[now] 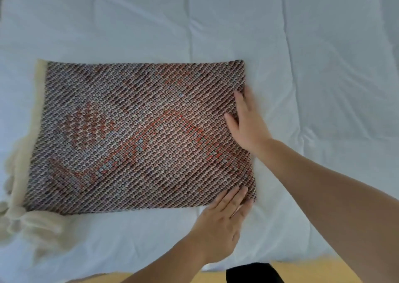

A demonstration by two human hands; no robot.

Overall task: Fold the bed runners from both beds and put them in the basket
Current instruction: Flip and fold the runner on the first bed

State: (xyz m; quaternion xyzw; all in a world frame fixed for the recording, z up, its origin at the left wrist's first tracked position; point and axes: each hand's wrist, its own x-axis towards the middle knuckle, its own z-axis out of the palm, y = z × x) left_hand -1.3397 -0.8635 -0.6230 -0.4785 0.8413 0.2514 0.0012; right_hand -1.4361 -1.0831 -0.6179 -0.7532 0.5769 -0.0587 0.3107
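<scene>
The bed runner (140, 136) lies folded into a flat rectangle at the centre left of the frame on the white bed sheet (302, 45). Both hands are spread flat, gripping nothing: the right hand (248, 123) presses the right edge, the left hand (222, 222) the lower right corner. To finish well, I'd smooth outward along that edge so the layers align before the next fold. The weave looks coarse, diagonally ribbed, rust and grey; a cream fringe (19, 174) trails at left. No basket is visible.
</scene>
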